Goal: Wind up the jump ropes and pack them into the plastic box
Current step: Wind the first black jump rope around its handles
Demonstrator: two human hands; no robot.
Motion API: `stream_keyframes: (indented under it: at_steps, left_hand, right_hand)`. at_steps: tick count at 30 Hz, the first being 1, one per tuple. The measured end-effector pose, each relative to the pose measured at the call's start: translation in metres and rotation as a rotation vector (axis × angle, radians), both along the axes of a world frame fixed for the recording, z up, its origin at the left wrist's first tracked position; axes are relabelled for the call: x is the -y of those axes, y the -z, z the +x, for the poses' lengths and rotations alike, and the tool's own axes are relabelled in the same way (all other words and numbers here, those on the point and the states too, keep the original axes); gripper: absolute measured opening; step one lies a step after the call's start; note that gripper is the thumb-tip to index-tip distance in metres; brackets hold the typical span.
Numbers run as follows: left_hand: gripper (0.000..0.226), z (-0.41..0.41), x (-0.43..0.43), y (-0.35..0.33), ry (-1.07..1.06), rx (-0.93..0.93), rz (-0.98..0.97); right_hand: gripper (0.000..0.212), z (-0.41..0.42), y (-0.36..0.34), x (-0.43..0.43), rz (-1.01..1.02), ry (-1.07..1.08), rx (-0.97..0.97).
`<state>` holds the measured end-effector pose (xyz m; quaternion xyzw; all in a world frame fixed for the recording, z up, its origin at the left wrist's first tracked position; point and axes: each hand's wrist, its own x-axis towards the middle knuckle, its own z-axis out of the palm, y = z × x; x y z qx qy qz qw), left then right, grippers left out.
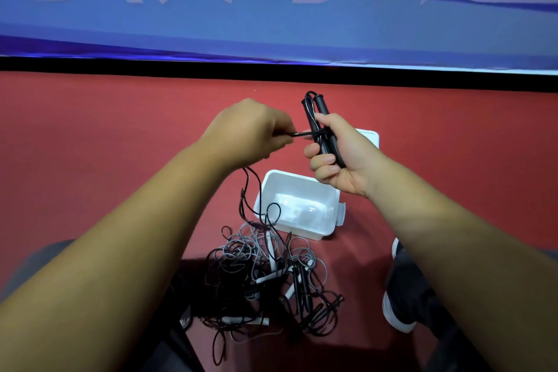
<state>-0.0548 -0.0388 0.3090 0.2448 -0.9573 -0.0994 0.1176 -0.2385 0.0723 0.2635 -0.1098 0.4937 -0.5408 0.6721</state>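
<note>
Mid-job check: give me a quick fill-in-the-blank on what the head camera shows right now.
1. The right hand grips a pair of ____ handles.
2. The left hand pinches the cord to the ____ of those handles.
3. The plastic box stands open and ____.
4. The tangled ropes lie on a ____ floor.
Missing words: black; left; empty; red.

The plastic box [290,187] is showing glossy, translucent walls; the handles [321,109] are looking matt, the cord [297,133] is gleaming smooth, the floor [120,130] is lying matt
</note>
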Motion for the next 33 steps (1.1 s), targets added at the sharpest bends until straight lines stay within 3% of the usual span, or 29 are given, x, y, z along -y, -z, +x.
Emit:
stream_keyframes:
  at_steps: [3,9,12,20,26,28,30,33]
  left_hand:
    - [0.019,-0.005,-0.004,0.008,0.076,-0.193,-0.244]
    - [0.03,-0.013,-0.022,0.006,0.271,-0.365,-0.414]
    - [0.027,-0.016,-0.012,0.013,0.215,-0.43,-0.216]
    - [0.022,-0.004,-0.014,0.005,-0.055,-0.339,0.703]
    - [0.022,-0.005,-0.011,0.005,-0.191,-0.292,1.075]
    - [0.015,-0.002,-0.01,0.006,-0.147,-0.144,1.084]
    - [0.006,-0.002,-0.011,0.008,-0.123,0.068,0.932]
    - [0.024,-0.003,-0.007,0.016,-0.139,0.244,0.742]
  right_hand:
    - [0.039,-0.004,0.0,0.001,-0.024,0.035,0.032]
    - [0.035,-0.007,0.003,-0.001,-0.001,0.087,0.092]
    - [0.035,-0.01,0.004,-0.002,0.015,0.107,0.102]
    - [0.036,-0.017,-0.006,-0.003,-0.004,0.064,-0.013]
    - [0.025,-0.015,-0.005,-0.002,-0.024,0.033,-0.029]
    - [0.025,-0.012,-0.004,-0.003,-0.028,0.015,-0.05]
    - [0.026,-0.009,-0.004,-0.003,-0.035,-0.019,-0.088]
    - [0.026,-0.009,-0.008,-0.003,-0.044,-0.056,-0.117]
